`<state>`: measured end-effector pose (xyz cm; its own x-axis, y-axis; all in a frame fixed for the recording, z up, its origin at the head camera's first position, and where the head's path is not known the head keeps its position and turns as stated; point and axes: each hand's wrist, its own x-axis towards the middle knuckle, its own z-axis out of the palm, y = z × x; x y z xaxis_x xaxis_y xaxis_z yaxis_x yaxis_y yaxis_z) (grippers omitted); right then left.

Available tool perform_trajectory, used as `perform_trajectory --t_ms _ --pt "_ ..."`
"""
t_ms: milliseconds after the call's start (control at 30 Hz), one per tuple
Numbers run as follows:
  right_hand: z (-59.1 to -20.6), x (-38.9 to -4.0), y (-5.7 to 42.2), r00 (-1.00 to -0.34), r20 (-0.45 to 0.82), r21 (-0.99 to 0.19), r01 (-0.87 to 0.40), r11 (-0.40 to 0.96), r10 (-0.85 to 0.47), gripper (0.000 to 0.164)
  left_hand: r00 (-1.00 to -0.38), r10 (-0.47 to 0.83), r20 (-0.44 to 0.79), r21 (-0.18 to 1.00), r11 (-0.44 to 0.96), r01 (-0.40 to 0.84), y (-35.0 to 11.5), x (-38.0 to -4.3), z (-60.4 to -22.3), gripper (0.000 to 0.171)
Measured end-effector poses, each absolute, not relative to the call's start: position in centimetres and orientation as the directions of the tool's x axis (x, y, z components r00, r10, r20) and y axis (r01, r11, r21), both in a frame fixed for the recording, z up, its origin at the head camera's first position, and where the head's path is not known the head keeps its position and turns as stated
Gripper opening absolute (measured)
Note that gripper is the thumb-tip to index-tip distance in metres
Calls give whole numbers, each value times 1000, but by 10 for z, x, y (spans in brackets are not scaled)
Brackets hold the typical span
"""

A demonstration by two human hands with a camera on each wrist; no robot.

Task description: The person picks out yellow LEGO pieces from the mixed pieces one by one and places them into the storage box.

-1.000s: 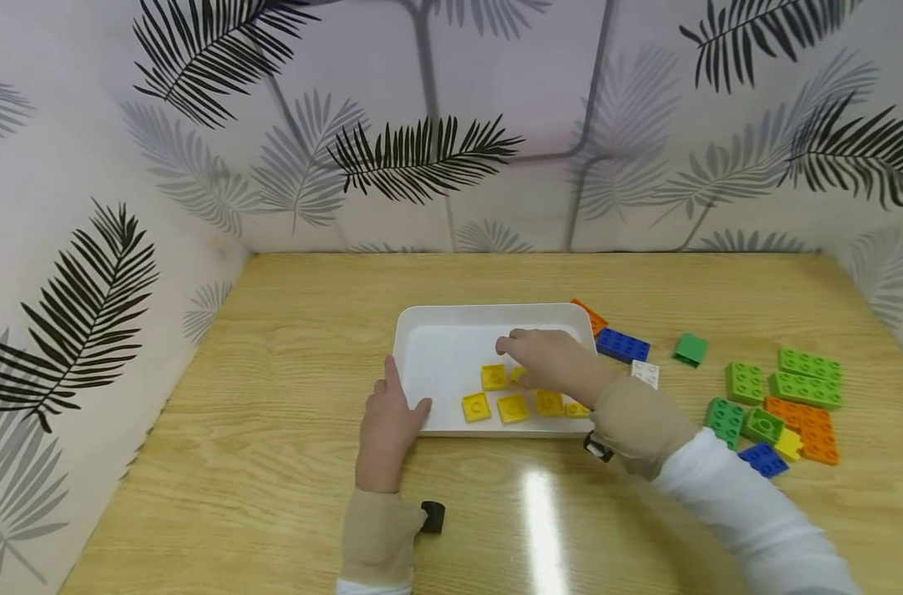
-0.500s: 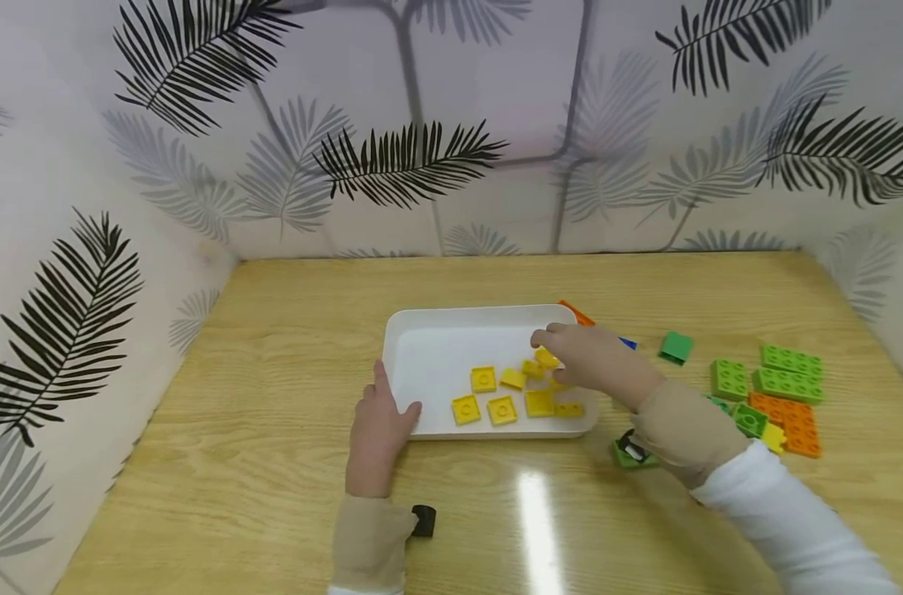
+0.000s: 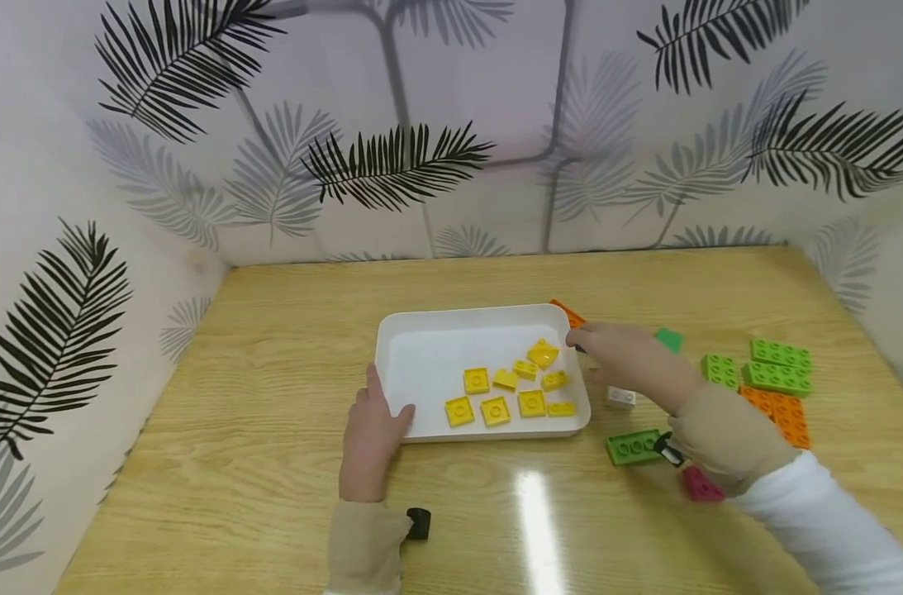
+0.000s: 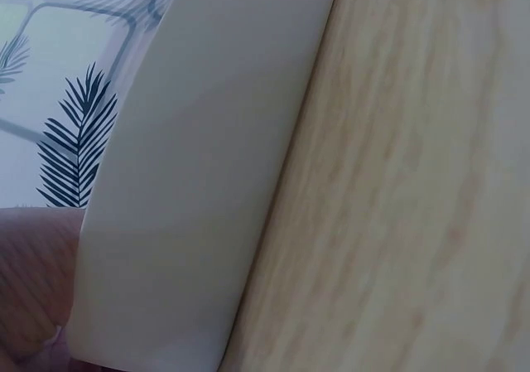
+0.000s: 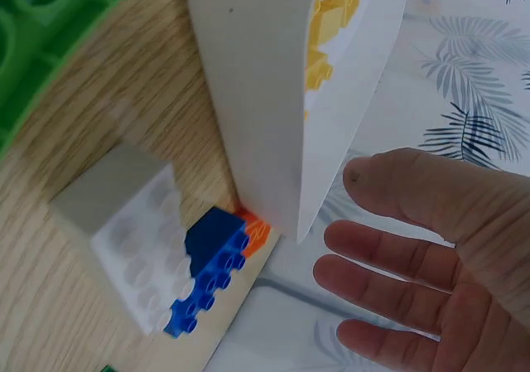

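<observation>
A shallow white tray [image 3: 451,319] stands on the wooden table with several yellow toy bricks [image 3: 495,411] in its right half. My left hand [image 3: 373,438] holds the tray's near left corner, thumb over the rim and index finger along the outer left side. In the left wrist view, part of the left hand [image 4: 37,281] lies against the tray wall [image 4: 190,165]. My right hand [image 3: 637,364] is just beyond the tray's right rim. The right wrist view shows its fingers [image 5: 389,297] apart and holding nothing. Near it lie a white brick [image 3: 621,397] and a blue brick [image 5: 217,260].
Green bricks [image 3: 778,368], orange bricks [image 3: 781,413] and a dark green brick [image 3: 668,339] lie to the right. A long green brick [image 3: 633,448] and a magenta brick [image 3: 701,485] are near the right wrist. Behind the tray's right corner is an orange brick [image 3: 566,313]. A patterned wall [image 3: 451,207] backs the table [image 3: 287,347].
My right hand has moved right, from over the yellow bricks to outside the tray, uncovering them. My left hand stays at the tray's corner. The head view has shifted slightly.
</observation>
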<state>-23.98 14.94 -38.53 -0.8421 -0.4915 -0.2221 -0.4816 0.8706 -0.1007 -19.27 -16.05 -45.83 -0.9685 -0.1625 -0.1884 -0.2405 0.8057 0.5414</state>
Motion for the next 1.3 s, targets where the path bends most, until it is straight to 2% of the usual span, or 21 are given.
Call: perform_trajectory --t_ms 200,600,833,1100,1300 --pt "-389 -235 172 -860 -206 -112 -453 885 -466 47 -968 -162 -192 539 807 -242 -161 -193 -458 83" --pt "-398 -218 235 -885 -246 -91 -386 918 -396 45 -962 -171 -210 537 803 -260 -160 -193 -459 84" --pt "-407 -209 266 -896 -279 -119 -325 938 -346 41 -962 -170 -214 536 803 -261 -158 -194 -459 84" --pt "-416 -200 291 -899 -267 -116 -328 938 -347 40 -961 -170 -220 534 803 -264 -158 -192 -457 84" --pt "-420 -192 306 -898 -299 -181 -278 943 -322 29 -960 -168 -222 531 806 -264 -157 -192 -456 83"
